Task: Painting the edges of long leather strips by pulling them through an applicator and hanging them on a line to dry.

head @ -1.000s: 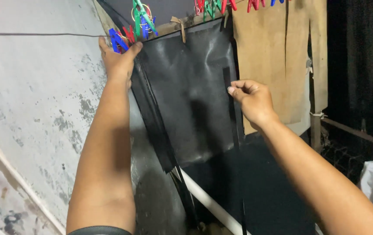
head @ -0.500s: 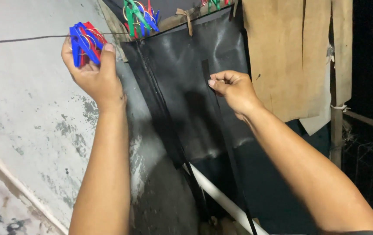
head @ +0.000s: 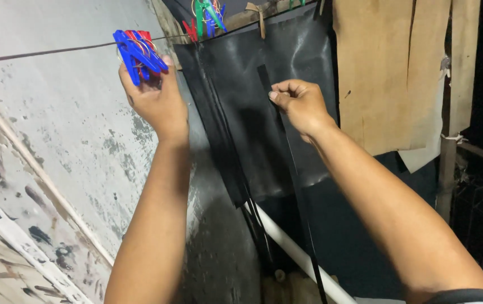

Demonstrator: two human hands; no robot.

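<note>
Head view | left hand (head: 154, 98) grips blue pegs (head: 137, 52) | right hand (head: 303, 104) pinches black strip (head: 292, 169), lower end cut off

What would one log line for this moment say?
left hand: grips blue clothespins at line | right hand: pinches black strip | behind: black sheet

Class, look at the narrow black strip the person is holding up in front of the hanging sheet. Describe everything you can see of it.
The black strip is long, thin and flat, with a dull sheen like rubber or leather. The right hand pinches it near its top end, which sticks up a little above the fingers. From there it hangs down, slanting slightly rightwards, in front of the black sheet and past the white pipe, running out of the bottom of the picture. Nothing else visibly grips it.
</note>
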